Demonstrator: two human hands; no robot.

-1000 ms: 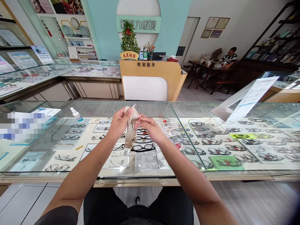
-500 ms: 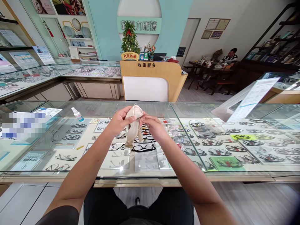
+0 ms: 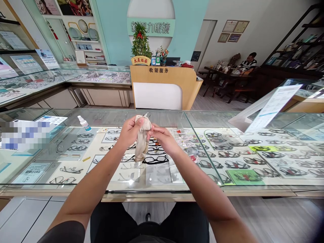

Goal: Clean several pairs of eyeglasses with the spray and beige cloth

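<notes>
Both my hands are raised over a glass display counter [image 3: 162,184]. My left hand [image 3: 129,130] pinches a beige cleaning cloth [image 3: 141,143] that hangs down from its fingers. My right hand [image 3: 162,136] is closed against the same cloth from the right. A thin metal bit of a pair of glasses [image 3: 146,115] sticks out at the cloth's top; the rest of it is wrapped and hidden. Under the glass lie several rows of eyeglass frames [image 3: 155,159].
A small spray bottle [image 3: 83,123] lies on the glass at the left, beside leaflets [image 3: 52,119]. A slanted sign stand [image 3: 268,106] sits on the counter at the right. Beyond are a wooden cashier desk [image 3: 164,86] and a seated person [image 3: 248,61] at a far table.
Both hands have shifted slightly while working the cloth: it was lifted and turned a little between the fingers, then drawn back down. The counter's contents have not moved.
</notes>
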